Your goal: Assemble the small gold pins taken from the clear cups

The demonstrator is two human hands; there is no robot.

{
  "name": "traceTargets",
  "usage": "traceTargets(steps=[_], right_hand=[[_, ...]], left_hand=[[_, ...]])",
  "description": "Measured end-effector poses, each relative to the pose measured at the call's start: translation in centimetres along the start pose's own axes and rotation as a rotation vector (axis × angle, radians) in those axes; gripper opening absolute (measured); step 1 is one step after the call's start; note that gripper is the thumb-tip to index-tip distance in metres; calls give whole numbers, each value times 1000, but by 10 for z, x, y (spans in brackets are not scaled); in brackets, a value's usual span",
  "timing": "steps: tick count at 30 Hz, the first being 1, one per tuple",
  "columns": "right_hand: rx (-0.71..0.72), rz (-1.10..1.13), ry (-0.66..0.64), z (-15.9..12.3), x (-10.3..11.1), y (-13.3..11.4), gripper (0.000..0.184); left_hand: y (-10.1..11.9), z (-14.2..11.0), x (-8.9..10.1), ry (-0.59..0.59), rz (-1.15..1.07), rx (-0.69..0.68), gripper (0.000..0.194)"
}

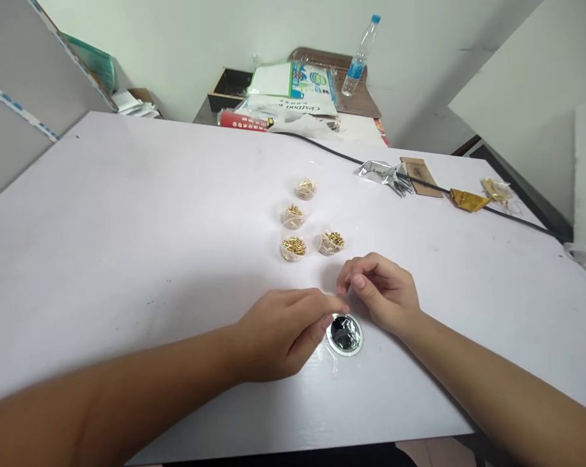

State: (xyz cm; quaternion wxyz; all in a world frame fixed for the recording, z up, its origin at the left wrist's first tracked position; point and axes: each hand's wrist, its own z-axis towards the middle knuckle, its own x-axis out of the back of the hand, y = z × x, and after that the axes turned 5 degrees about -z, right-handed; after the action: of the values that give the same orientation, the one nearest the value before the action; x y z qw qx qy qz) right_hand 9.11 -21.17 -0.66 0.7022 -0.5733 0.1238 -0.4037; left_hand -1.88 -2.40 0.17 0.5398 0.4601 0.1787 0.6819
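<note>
My left hand (288,334) reaches in from the left, with its thumb and forefinger closed together at the rim of a small round dish-like piece (345,335). This piece has a silvery rim and a dark, shiny middle. Anything between those fingertips is hidden or too small to name. Just above and right of the piece, my right hand (383,288) is curled, its thumb close to its bent fingers; I cannot make out anything in it. Beyond both hands stand several small clear cups of gold-coloured metal pins, among them a near-left cup (293,249) and a right-hand cup (330,243).
A black cable (332,152) crosses the white table (152,194) at the back right. Along it lie a silver foil packet (378,172), a cardboard piece (421,176) and a gold packet (468,200). Behind stand a water bottle (358,65) and a black box (229,89).
</note>
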Motion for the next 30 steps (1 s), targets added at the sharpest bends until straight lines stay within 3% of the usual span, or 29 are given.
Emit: traceTargets(steps=[6, 9, 12, 17, 22, 25, 30], right_hand=[[6, -46, 10, 2, -3, -2, 7], [20, -98, 12, 4, -4, -4, 10], [31, -129, -1, 5, -4, -4, 12], [26, -161, -10, 4, -3, -4, 14], [5, -174, -8, 4, -4, -7, 19], [-14, -175, -5, 6, -3, -6, 22], [-36, -172, 4, 8, -3, -4, 24]], left_hand=[[5, 9, 9, 137, 133, -119, 24], [4, 24, 30, 240, 261, -128, 23], [-1, 46, 57, 245, 465, -73, 17], [-23, 86, 90, 76, 728, -3, 22], [-43, 109, 92, -152, 845, 205, 28], [-45, 115, 93, -191, 824, 264, 27], [-39, 127, 104, -238, 751, 245, 25]])
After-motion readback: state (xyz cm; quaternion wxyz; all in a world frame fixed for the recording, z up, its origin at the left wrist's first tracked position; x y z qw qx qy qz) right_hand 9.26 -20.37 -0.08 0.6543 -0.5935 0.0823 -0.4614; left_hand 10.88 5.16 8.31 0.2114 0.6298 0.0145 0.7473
